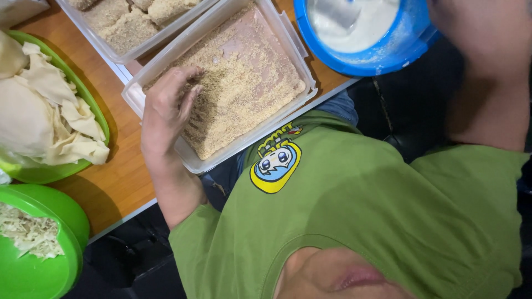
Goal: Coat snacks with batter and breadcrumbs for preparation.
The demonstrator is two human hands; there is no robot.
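Clear plastic tub (296,52), coarse crumbs (244,83)

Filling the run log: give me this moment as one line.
left hand: fingers curled in crumb tray | right hand: out of view, forearm by blue bowl | nearby: breaded pieces

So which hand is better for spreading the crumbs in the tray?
Probably the left hand: its fingers rest in the crumbs in the tray. The right arm is over by the blue bowl.

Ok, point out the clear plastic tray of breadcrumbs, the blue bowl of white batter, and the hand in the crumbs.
clear plastic tray of breadcrumbs (303,71): head view, right rim.
blue bowl of white batter (388,55): head view, blue wall.
left hand (166,111): head view, back of hand.
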